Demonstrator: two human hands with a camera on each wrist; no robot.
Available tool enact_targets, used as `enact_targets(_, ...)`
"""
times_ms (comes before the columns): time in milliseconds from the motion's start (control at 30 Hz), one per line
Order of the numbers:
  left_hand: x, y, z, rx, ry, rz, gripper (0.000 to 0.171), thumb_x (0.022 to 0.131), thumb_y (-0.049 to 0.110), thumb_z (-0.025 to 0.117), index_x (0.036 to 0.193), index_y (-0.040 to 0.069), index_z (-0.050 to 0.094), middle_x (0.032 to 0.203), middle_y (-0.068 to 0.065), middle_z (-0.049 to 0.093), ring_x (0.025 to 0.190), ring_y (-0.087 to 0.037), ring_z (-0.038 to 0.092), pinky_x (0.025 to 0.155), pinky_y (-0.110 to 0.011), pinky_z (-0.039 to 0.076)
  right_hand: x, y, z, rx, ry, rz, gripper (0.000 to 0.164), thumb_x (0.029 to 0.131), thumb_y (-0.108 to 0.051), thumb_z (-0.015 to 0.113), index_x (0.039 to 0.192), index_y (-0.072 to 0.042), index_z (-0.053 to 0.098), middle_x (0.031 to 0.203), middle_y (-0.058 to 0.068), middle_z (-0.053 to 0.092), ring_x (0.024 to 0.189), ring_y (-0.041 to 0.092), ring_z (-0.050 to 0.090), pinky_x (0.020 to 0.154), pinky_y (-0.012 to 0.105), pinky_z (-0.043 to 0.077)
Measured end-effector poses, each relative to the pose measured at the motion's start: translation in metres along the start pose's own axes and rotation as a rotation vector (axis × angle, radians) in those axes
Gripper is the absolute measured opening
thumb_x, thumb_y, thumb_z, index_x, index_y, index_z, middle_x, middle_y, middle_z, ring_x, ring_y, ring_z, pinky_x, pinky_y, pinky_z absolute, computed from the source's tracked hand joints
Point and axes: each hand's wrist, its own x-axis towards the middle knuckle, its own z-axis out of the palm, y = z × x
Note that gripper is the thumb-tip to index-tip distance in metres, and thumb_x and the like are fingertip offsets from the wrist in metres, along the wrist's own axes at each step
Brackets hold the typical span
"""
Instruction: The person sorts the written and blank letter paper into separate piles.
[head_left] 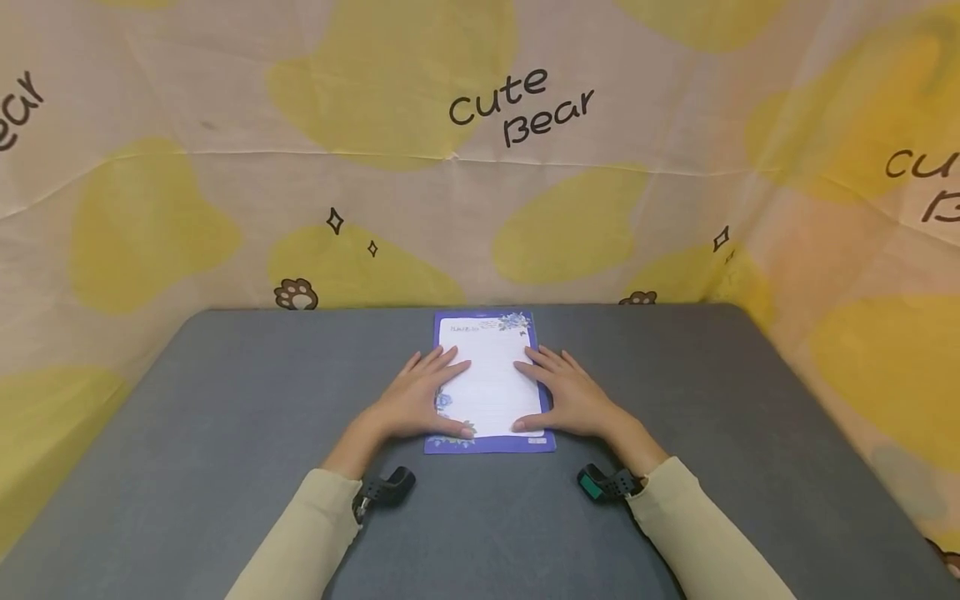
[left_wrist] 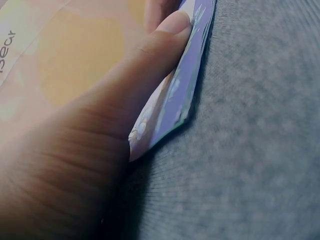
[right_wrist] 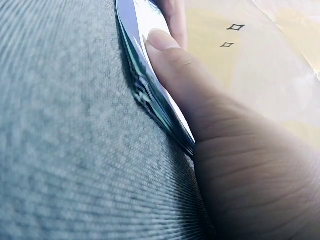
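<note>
The stack of floral letter paper point(head_left: 491, 383) lies flat on the grey desk point(head_left: 480, 525), between the left grip point(head_left: 418, 398) and the right grip point(head_left: 572, 397). Both grips are spread wide, with the fingers almost straight; they rest upon the two sides of the paper and enclose nothing. How strongly they press, I cannot tell.

The main risk, in my judgement, is a sliding of the layers. Beside both thumbs the wrist views show a layered edge, a little uneven near the right thumb, and whether the sheets are bound cannot be seen. If one grip pushes more strongly than the other, the top sheet could turn upon the lower ones. If both grips press toward each other, the paper between them could bulge and take a crease. Another danger lies beyond the fingertips: the stack's top edge is near the far edge of the desk, before the printed cloth point(head_left: 405, 279), so a forward push could carry it over. Lifting would also be unsure, since no finger is seen underneath.
</note>
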Motion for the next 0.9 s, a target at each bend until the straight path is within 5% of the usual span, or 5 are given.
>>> enact_targets(900,-0.0001,0.0004,-0.004,-0.003,-0.015,-0.02,0.108,0.069,0.076,0.075,0.159,0.029,0.035,0.171,0.0,0.02,0.16,-0.026,0.011,0.129,-0.055,0.005,-0.0005,0.0074,-0.0048,-0.025,-0.047,0.02,0.102,0.078,-0.072,0.072,0.16,-0.024,0.033,0.168,0.0,0.027,0.159,0.029,0.017,0.127,0.064,0.005)
